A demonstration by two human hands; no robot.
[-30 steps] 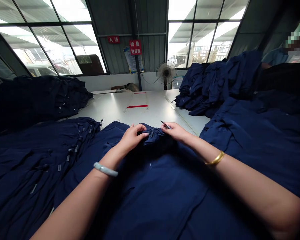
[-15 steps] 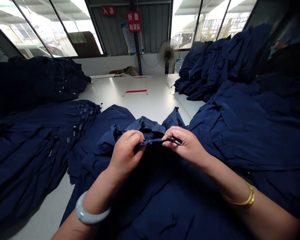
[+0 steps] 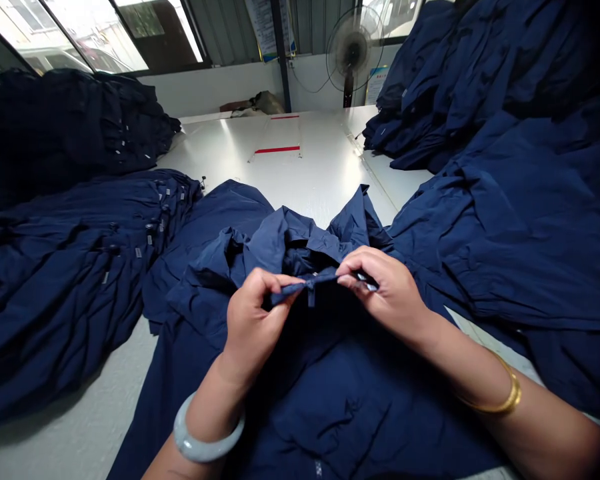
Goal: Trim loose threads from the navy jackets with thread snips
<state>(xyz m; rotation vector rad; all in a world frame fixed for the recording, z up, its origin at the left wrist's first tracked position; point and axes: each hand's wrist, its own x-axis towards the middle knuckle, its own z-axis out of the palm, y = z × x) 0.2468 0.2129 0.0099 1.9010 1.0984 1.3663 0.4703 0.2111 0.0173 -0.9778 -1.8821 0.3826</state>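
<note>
Head view looks down on a rumpled navy cotton work garment (image 3: pixel 325 393) lying on the near edge of a white worktable (image 3: pixel 305 167), its lower part cut off by the frame. The left hand (image 3: pixel 255 327) pinches one end of a narrow navy fabric strip (image 3: pixel 300 285) between thumb and fingers. The right hand (image 3: pixel 385 287) grasps the other end, its fingers curled closed. Between those right fingers shows a small dark-and-silver implement (image 3: pixel 367 283), too hidden to identify. A tiny navy tab (image 3: pixel 311 297) hangs from the strip. A pale jade bangle (image 3: pixel 205 432) circles the left wrist, a gold bangle (image 3: pixel 510 395) the right. Heaps of navy garments (image 3: pixel 505 220) crowd the table's right edge, their tops cut off by the frame, and another pile of navy garments (image 3: pixel 75 280) lies along its left edge.
</note>
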